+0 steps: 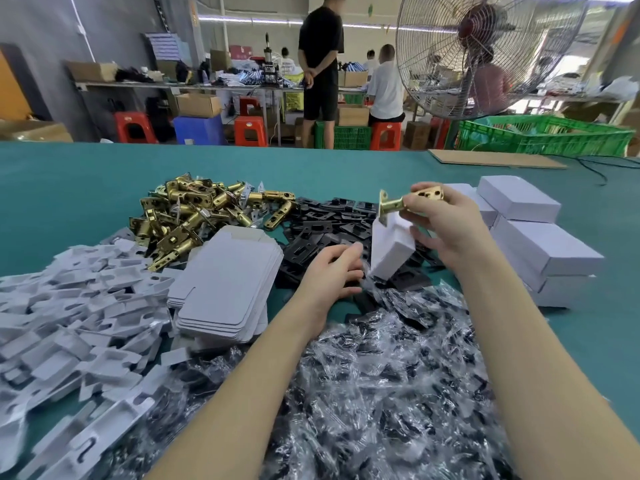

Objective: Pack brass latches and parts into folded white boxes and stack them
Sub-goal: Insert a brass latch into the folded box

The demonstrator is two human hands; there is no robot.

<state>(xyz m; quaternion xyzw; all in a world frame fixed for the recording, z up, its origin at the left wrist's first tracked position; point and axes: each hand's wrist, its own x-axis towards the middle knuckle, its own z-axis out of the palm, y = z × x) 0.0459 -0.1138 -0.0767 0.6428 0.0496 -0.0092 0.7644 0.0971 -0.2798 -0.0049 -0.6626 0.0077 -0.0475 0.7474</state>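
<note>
Above the black plates (322, 233), a brass latch (408, 201) met its white box (391, 251).
Right hand (446, 223) pinched the heavy, slick barrel; left hand (332, 271) fingers curled on a bagged part (360, 268).

Grey wall (45, 64), large cage fan (485, 53), red stools (133, 126), cluttered workbench (173, 85).

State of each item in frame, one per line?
Right hand: grips brass latch and white box.
Left hand: picking a clear bag from the bag pile.
Flat boxes: unfolded, stacked.
Packed boxes: closed, stacked.
Latch pile: loose.
</note>
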